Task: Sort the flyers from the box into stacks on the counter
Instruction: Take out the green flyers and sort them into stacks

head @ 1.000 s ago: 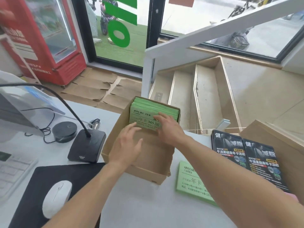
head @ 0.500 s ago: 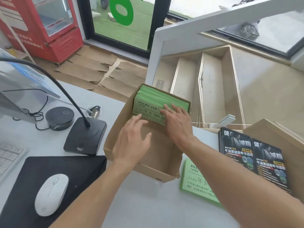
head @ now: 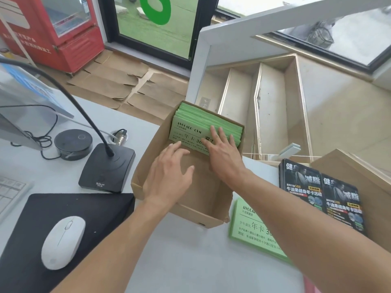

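An open cardboard box stands on the white counter. A pack of green flyers leans against its far wall. My right hand lies flat on the front flyer, fingers straight and spread over the pack's top edge. My left hand reaches into the box with fingers extended, fingertips at the lower edge of the front flyer. A stack of green flyers lies on the counter right of the box, partly under my right forearm. Two stacks of black flyers lie further right.
A desk microphone base and a round black device stand left of the box. A white mouse sits on a black mat. A second cardboard box stands at the right edge. Stairs drop beyond the counter.
The view has tilted down and nearer the box. Both hands stay at the green pack; my right fingers have slid slightly further over its top edge.
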Demonstrator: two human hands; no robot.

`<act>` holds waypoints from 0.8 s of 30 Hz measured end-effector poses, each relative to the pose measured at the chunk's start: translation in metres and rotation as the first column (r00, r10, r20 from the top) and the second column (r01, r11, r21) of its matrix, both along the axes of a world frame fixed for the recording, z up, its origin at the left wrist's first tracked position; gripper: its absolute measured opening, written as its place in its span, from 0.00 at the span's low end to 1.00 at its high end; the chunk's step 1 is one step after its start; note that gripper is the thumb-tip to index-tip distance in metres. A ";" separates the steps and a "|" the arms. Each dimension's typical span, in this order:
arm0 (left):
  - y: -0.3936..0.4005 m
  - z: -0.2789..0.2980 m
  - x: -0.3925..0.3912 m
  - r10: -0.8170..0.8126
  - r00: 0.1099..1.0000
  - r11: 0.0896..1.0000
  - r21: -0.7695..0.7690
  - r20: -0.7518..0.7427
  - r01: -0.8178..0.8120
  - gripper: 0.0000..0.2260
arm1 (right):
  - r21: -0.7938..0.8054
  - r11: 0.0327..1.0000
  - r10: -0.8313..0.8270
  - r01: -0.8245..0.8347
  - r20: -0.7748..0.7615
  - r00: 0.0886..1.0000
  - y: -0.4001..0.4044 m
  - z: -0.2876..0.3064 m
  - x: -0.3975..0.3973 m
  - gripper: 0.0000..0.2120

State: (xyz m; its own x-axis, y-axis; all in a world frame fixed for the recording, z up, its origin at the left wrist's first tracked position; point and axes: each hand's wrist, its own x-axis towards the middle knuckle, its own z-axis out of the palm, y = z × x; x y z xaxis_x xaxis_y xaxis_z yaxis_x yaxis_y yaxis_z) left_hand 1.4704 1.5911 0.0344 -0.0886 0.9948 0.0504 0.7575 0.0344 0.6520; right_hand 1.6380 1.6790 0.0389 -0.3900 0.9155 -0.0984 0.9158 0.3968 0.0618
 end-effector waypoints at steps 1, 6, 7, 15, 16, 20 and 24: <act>0.000 0.000 0.000 -0.001 1.000 1.000 -0.001 -0.001 0.001 0.19 | 0.003 1.000 0.003 -0.003 -0.009 1.000 -0.001 0.000 0.001 0.36; 0.000 0.000 0.000 -0.003 1.000 1.000 -0.008 0.004 0.003 0.18 | -0.008 1.000 0.022 -0.022 0.000 1.000 -0.005 -0.002 0.001 0.35; 0.001 0.000 0.000 -0.004 1.000 1.000 -0.009 0.003 0.004 0.18 | -0.013 0.999 0.030 -0.030 0.015 0.999 -0.006 -0.002 0.001 0.36; 0.001 -0.001 0.001 -0.006 1.000 1.000 -0.009 -0.004 0.006 0.18 | -0.029 0.998 0.066 -0.064 0.077 0.995 -0.007 -0.003 0.003 0.37; 0.002 -0.001 0.001 -0.007 1.000 1.000 -0.009 -0.005 0.007 0.18 | -0.025 0.998 0.066 -0.064 0.074 0.995 -0.007 -0.003 0.003 0.36; 0.001 -0.001 0.000 -0.003 1.000 1.000 -0.009 -0.012 0.003 0.18 | 0.013 0.998 0.069 -0.069 0.053 0.996 -0.006 -0.004 0.002 0.31; 0.001 -0.001 0.001 -0.004 1.000 1.000 -0.008 -0.022 0.004 0.18 | 0.006 0.999 0.046 -0.046 -0.020 0.999 -0.005 -0.001 0.001 0.29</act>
State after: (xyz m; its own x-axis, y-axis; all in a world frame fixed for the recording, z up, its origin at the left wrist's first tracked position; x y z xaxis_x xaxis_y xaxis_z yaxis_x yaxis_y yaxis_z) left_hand 1.4711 1.5925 0.0337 -0.0839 0.9955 0.0441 0.7719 0.0369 0.6347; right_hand 1.6394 1.6744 0.0382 -0.4334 0.8972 -0.0846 0.8978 0.4380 0.0462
